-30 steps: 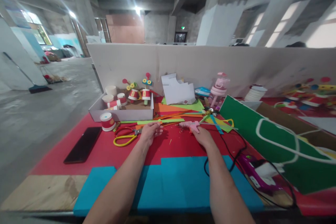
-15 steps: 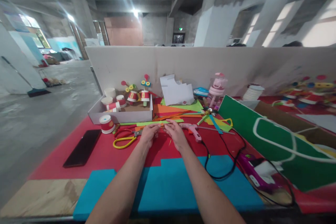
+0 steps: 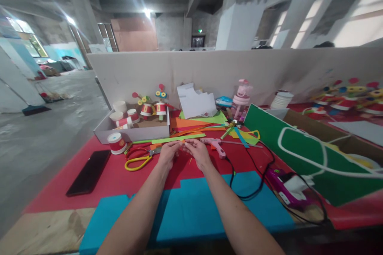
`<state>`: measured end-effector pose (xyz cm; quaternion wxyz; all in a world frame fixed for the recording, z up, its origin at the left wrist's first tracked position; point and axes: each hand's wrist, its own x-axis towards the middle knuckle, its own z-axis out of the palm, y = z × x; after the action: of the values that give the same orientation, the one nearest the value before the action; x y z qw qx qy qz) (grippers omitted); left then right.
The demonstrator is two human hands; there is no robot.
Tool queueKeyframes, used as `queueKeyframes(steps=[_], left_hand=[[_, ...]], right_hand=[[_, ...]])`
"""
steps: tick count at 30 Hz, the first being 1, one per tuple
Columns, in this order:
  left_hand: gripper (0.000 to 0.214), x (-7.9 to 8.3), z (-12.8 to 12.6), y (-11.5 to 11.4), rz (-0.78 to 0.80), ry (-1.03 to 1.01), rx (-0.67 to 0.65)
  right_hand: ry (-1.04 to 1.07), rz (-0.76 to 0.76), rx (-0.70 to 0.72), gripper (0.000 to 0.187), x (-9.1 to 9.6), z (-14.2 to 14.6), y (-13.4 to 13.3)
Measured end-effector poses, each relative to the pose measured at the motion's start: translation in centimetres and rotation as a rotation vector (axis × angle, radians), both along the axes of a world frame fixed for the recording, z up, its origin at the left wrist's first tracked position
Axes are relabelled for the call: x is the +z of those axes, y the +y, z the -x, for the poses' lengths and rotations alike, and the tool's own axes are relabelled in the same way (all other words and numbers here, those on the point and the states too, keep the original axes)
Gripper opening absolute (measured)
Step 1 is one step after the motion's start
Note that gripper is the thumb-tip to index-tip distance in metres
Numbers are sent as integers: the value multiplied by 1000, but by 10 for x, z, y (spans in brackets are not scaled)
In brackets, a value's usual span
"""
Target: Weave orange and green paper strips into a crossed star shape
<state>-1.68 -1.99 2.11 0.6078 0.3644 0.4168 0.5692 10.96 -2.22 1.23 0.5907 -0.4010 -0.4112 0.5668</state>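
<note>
I reach both arms (image 3: 146,199) forward; left hand (image 3: 169,152) and right hand (image 3: 198,152) pinch a small orange piece (image 3: 183,142) between their fingertips, at twelve o'clock; the glue gun (image 3: 216,146) lies at two o'clock, beside the right hand.

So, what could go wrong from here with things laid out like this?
The pink glue gun lies with its nozzle toward the right grip; if hot, it might burn the skin. Its black cord loops beside the right forearm, so an outward sweep could snag it. The small orange piece that seems pinched between left grip and right grip could slip.
</note>
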Motion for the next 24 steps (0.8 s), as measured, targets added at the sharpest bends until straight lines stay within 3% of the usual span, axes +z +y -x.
queueKeyframes(steps=[9,16,24], left_hand=[[37,0,-3,-3,-35,46,14],[41,-1,-5,-1,-74,-37,17],[35,-2,-3,-1,-113,76,54]], right_hand=[[69,45,5,33,1,1,0],[154,70,37,33,3,1,-1],[119,100,17,29,5,0,-2]])
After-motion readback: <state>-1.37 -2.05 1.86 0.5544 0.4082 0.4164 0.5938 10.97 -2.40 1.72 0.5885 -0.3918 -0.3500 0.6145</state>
